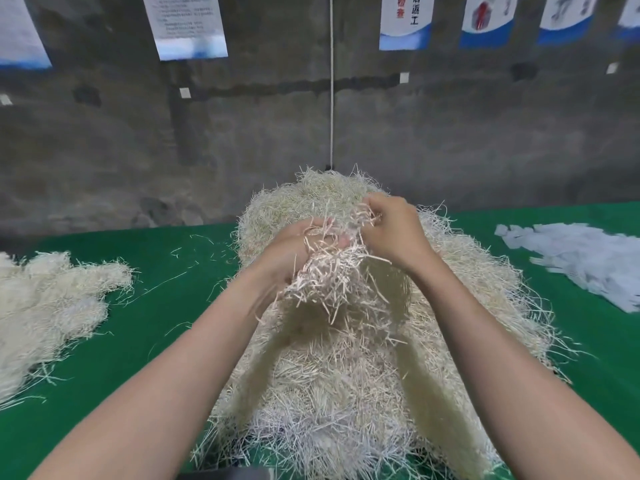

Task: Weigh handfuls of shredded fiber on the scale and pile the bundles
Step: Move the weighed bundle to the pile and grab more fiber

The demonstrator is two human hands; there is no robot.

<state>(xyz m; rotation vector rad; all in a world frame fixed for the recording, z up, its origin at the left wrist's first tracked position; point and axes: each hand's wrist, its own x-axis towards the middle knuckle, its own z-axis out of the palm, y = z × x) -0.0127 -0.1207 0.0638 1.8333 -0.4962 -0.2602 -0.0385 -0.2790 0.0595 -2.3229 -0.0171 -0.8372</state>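
Both hands grip one handful of shredded fiber (332, 275), the left hand (294, 247) under it and the right hand (391, 230) pinching its top, just above the big heap (346, 375) on the green table (156, 306). The strands are loose and tangled, so some could slip out or drag more along, and the weight would come out wrong. The scale may be the dark thing (225, 474) at the bottom edge.

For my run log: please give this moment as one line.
step: taking handful | left hand: holds fiber tuft | right hand: pinches tuft | place: over large fiber heap | scale: not in view
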